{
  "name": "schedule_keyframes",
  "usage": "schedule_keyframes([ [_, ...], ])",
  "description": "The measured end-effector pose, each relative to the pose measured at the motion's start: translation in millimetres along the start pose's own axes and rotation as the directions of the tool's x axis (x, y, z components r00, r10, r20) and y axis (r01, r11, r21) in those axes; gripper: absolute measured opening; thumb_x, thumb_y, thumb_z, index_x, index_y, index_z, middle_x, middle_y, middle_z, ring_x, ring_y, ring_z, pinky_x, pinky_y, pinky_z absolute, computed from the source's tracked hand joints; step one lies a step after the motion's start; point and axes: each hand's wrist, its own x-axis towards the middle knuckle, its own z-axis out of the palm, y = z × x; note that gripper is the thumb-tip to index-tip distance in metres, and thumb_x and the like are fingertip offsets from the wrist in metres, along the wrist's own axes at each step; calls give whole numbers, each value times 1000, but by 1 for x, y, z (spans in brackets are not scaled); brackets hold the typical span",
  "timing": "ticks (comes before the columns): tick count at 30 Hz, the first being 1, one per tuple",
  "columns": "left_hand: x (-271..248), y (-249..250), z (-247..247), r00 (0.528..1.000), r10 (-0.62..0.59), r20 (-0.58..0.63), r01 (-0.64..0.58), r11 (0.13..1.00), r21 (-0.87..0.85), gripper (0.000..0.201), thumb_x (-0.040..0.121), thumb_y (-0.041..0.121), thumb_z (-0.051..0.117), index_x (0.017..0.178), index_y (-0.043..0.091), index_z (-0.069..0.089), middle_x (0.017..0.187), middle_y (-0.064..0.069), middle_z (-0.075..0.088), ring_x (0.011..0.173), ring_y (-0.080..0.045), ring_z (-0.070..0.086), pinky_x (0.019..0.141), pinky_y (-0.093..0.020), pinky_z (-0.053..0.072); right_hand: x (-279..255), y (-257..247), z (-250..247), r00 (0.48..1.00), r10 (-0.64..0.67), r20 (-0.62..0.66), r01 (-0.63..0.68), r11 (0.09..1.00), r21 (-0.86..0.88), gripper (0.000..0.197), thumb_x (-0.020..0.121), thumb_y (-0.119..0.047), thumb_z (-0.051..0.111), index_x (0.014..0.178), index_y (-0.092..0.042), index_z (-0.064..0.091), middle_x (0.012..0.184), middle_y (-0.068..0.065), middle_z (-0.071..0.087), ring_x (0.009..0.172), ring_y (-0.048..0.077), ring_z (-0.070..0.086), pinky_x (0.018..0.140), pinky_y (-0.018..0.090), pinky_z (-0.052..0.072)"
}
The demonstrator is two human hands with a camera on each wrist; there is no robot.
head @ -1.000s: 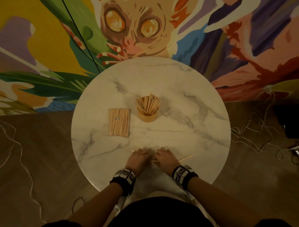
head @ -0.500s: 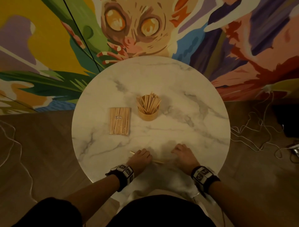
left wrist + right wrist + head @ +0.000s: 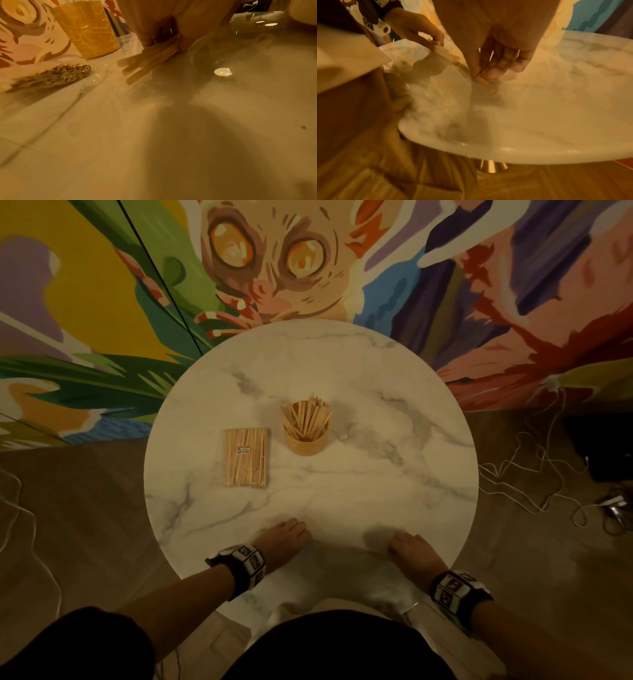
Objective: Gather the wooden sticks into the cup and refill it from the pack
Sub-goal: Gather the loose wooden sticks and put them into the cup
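A wooden cup holding several sticks stands mid-table, and the flat pack of sticks lies just to its left. Near the front edge, my left hand grips a small bundle of wooden sticks, which fan out low over the marble. My right hand is further right; in the right wrist view its thumb and fingers pinch one end of a single stick lying on the table. In the head view both hands hide their sticks. The left wrist view shows the cup and pack beyond the bundle.
The round marble table stands against a painted mural wall. White cables and a dark object lie on the wooden floor to the right. My lap sits against the near table edge.
My hands have drawn apart: the right one slid right and nearer the table edge, while the left stayed near the front. The sticks seen between them earlier are now hidden under the hands.
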Motion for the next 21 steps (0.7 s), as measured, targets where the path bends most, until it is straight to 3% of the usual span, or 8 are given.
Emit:
schedule_keyframes([
  [4, -2, 5, 0, 994, -112, 12, 113, 984, -140, 29, 79, 1, 60, 106, 9, 58, 101, -11, 64, 89, -28, 64, 74, -36, 58, 4, -15, -8, 989, 150, -9, -136, 918, 374, 10, 94, -14, 50, 84, -14, 51, 88, 5, 55, 84, 26, 56, 71, 32, 43],
  [7, -4, 10, -9, 949, -306, 76, 309, 857, -413, 49, 90, 0, 30, 138, 3, 42, 139, -11, 43, 126, -29, 39, 110, -37, 33, 10, -27, -21, 954, 296, 36, -211, 584, 784, 8, 90, 5, 54, 92, -2, 56, 68, 11, 60, 53, 23, 60, 50, 30, 52],
  [9, -2, 15, -24, 883, -466, 56, 404, 694, -596, 35, 97, 10, 25, 122, 7, 50, 126, -6, 50, 110, -22, 45, 101, -35, 34, 14, -43, -32, 950, 297, 94, -181, 283, 942, 19, 86, 13, 57, 101, 2, 53, 65, 17, 60, 46, 25, 63, 47, 31, 55],
  [11, 6, 22, -40, 790, -613, 29, 428, 516, -742, 12, 102, 18, 35, 97, 15, 46, 90, 1, 53, 75, -13, 49, 74, -30, 37, 21, -67, -45, 969, 242, 58, -100, 165, 981, 26, 82, 16, 60, 99, -1, 49, 66, 18, 59, 47, 28, 63, 47, 33, 55],
  [13, 18, 30, -55, 756, -653, 55, 400, 394, -828, 13, 101, 18, 39, 92, 11, 45, 78, 1, 50, 65, -12, 47, 62, -27, 33, 30, -93, -57, 988, 154, -28, 3, 163, 987, 27, 81, 18, 61, 91, -3, 48, 64, 16, 58, 49, 30, 63, 48, 33, 54],
  [16, 34, 38, -71, 753, -654, 74, 318, 264, -910, 15, 101, 14, 38, 96, 5, 48, 78, -5, 56, 64, -17, 52, 58, -25, 43, 41, -123, -70, 985, 116, -130, 100, 233, 967, 31, 78, 20, 59, 72, -7, 47, 61, 15, 54, 49, 27, 63, 48, 31, 53],
  [19, 39, 37, -83, 707, -705, 59, 308, 232, -923, 12, 99, 14, 38, 91, 11, 45, 74, -7, 60, 57, -18, 55, 52, -25, 45, 44, -131, -81, 968, 139, -208, 159, 301, 940, 33, 74, 20, 60, 65, -8, 47, 60, 14, 52, 47, 28, 63, 45, 30, 51],
  [21, 36, 39, -87, 714, -699, 43, 306, 255, -917, 10, 97, 13, 39, 88, 12, 43, 70, -9, 63, 53, -20, 58, 48, -29, 46, 42, -134, -87, 965, 79, -249, 195, 417, 888, 33, 68, 22, 56, 63, -10, 48, 56, 12, 54, 46, 24, 63, 45, 30, 50],
])
